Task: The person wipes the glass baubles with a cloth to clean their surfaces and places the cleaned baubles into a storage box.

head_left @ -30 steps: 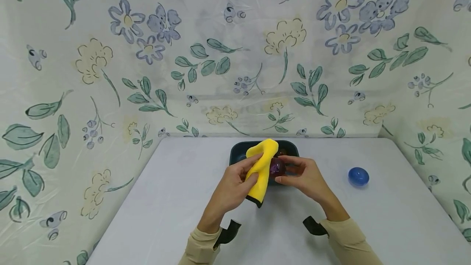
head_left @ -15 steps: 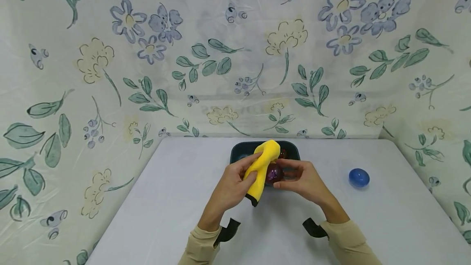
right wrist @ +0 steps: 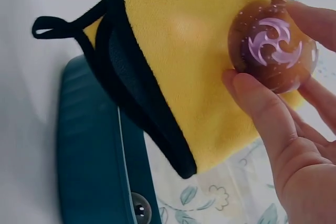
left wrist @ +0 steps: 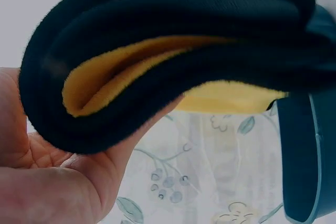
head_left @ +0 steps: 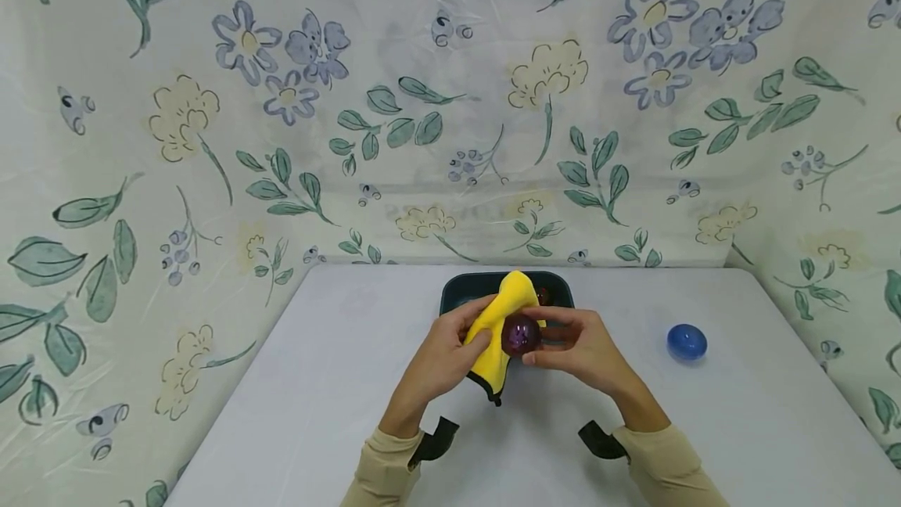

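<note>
Nearest me, I see my left hand [head_left: 445, 354] with its fingers curled round a folded yellow cloth [head_left: 501, 335], and my right hand [head_left: 579, 346] pinching a purple ball [head_left: 521, 334] between thumb and fingers, the ball pressed against the cloth above the white worktop [head_left: 317, 390]. Just behind both hands sits a dark teal tray [head_left: 464, 288], largely hidden by the cloth and hands. Well apart to the right lies a blue ball [head_left: 686, 341], with the flowered backdrop [head_left: 450, 100] beyond.

Your head view high above both hands; your wrist views close, sharing the yellow cloth [head_left: 501, 327] beside them.
</note>
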A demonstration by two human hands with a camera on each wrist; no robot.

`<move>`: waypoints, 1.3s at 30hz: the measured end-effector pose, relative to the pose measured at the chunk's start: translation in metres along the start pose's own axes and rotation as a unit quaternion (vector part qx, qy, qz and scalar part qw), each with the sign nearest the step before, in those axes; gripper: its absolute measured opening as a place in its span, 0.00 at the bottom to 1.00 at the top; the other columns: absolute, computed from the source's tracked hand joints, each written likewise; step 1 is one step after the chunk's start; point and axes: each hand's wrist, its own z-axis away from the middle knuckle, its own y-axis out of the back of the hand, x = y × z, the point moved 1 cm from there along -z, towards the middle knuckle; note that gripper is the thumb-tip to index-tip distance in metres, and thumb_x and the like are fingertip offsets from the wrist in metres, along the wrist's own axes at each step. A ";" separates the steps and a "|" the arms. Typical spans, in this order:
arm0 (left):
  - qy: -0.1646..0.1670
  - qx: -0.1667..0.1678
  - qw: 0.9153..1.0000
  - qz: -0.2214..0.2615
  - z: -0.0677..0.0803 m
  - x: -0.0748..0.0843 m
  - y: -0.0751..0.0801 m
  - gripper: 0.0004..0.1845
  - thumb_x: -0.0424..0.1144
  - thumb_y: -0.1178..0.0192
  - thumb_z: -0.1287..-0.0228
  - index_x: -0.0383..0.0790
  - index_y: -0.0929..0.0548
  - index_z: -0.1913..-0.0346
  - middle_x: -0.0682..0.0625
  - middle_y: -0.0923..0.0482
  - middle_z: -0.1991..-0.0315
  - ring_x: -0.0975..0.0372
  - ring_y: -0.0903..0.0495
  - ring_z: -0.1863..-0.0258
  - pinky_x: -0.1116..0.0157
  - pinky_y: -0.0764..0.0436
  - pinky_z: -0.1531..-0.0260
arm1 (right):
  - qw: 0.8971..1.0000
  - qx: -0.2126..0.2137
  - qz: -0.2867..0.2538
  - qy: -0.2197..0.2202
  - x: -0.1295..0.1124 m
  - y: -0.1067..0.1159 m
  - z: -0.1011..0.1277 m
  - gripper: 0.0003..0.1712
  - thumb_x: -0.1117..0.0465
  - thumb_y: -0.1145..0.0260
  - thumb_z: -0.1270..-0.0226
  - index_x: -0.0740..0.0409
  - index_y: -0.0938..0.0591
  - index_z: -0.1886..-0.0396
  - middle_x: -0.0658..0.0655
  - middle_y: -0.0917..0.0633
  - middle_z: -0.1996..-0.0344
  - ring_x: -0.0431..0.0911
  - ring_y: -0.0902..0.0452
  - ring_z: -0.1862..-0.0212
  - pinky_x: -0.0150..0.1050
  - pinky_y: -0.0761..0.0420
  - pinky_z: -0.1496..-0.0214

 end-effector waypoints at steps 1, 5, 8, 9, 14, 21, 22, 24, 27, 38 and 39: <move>0.003 -0.004 1.000 0.002 0.000 -0.001 0.000 0.27 0.35 0.45 0.25 0.39 0.29 0.25 0.40 0.19 0.44 0.58 0.20 0.61 0.68 0.14 0.59 | 1.000 0.002 -0.004 0.006 0.000 0.000 0.000 0.33 0.63 0.20 0.43 0.62 0.18 0.36 0.70 0.18 0.37 0.58 0.12 0.46 0.41 0.11 0.49; 0.015 -0.017 1.000 0.010 -0.002 -0.003 0.000 0.27 0.35 0.47 0.24 0.38 0.31 0.24 0.39 0.19 0.44 0.58 0.19 0.60 0.67 0.13 0.58 | 0.999 0.017 -0.017 0.025 -0.001 -0.001 0.000 0.34 0.66 0.21 0.42 0.65 0.19 0.35 0.71 0.19 0.36 0.50 0.11 0.47 0.39 0.11 0.49; 0.020 -0.024 0.999 0.012 -0.002 -0.003 -0.001 0.28 0.34 0.47 0.23 0.37 0.32 0.24 0.39 0.19 0.45 0.59 0.19 0.61 0.67 0.12 0.57 | 0.999 0.023 -0.027 0.032 0.000 -0.001 0.000 0.34 0.68 0.22 0.42 0.66 0.21 0.34 0.71 0.20 0.35 0.42 0.12 0.47 0.38 0.11 0.49; 0.021 -0.024 0.999 0.012 -0.002 -0.003 -0.001 0.28 0.34 0.47 0.24 0.37 0.32 0.24 0.39 0.19 0.46 0.59 0.19 0.61 0.66 0.12 0.57 | 0.999 0.025 -0.028 0.034 0.000 -0.001 0.000 0.34 0.69 0.22 0.42 0.66 0.21 0.34 0.71 0.21 0.35 0.40 0.13 0.47 0.37 0.11 0.48; 0.020 -0.018 1.000 0.014 -0.001 -0.002 -0.001 0.28 0.34 0.47 0.25 0.35 0.32 0.24 0.39 0.18 0.48 0.59 0.18 0.62 0.65 0.12 0.57 | 0.998 0.032 -0.034 0.046 0.000 -0.001 0.000 0.35 0.69 0.23 0.42 0.65 0.22 0.34 0.69 0.20 0.36 0.37 0.14 0.45 0.37 0.12 0.46; 0.026 -0.017 0.999 0.013 0.000 0.000 -0.001 0.29 0.34 0.46 0.25 0.35 0.32 0.24 0.39 0.17 0.50 0.59 0.18 0.63 0.65 0.11 0.58 | 0.996 0.032 -0.048 0.068 0.000 -0.002 -0.001 0.36 0.71 0.24 0.41 0.67 0.24 0.31 0.70 0.22 0.33 0.35 0.15 0.43 0.35 0.13 0.45; 0.027 -0.017 0.999 0.014 0.001 0.001 0.000 0.29 0.34 0.46 0.26 0.35 0.32 0.24 0.39 0.17 0.50 0.59 0.18 0.63 0.65 0.11 0.58 | 0.996 0.031 -0.049 0.072 0.001 -0.002 -0.002 0.37 0.72 0.25 0.40 0.67 0.24 0.31 0.70 0.23 0.33 0.35 0.15 0.43 0.35 0.13 0.45; 0.028 -0.017 0.999 0.015 0.001 0.001 0.000 0.30 0.34 0.46 0.26 0.35 0.33 0.23 0.39 0.17 0.50 0.59 0.17 0.63 0.64 0.11 0.58 | 0.995 0.030 -0.048 0.076 0.002 -0.002 -0.002 0.37 0.72 0.25 0.40 0.66 0.24 0.30 0.70 0.23 0.34 0.35 0.16 0.43 0.35 0.13 0.45; 0.028 -0.016 0.999 0.015 0.001 0.002 0.000 0.30 0.33 0.46 0.26 0.34 0.32 0.24 0.39 0.17 0.50 0.59 0.18 0.63 0.64 0.11 0.58 | 0.996 0.032 -0.043 0.078 0.002 -0.002 -0.003 0.37 0.72 0.25 0.40 0.65 0.24 0.30 0.68 0.23 0.36 0.35 0.16 0.43 0.35 0.13 0.45; 0.028 -0.009 1.000 0.009 0.004 0.004 -0.002 0.28 0.32 0.47 0.27 0.33 0.30 0.25 0.38 0.17 0.48 0.59 0.19 0.64 0.67 0.12 0.59 | 0.997 0.037 -0.029 0.060 0.005 0.000 -0.004 0.37 0.71 0.24 0.41 0.62 0.24 0.30 0.66 0.23 0.37 0.38 0.16 0.43 0.36 0.12 0.48; 0.027 -0.008 1.000 0.009 0.004 0.005 -0.002 0.28 0.32 0.47 0.27 0.33 0.30 0.25 0.38 0.17 0.48 0.59 0.19 0.64 0.67 0.13 0.60 | 0.997 0.040 -0.025 0.056 0.006 0.000 -0.004 0.37 0.70 0.24 0.41 0.62 0.23 0.30 0.66 0.22 0.36 0.40 0.15 0.43 0.37 0.12 0.47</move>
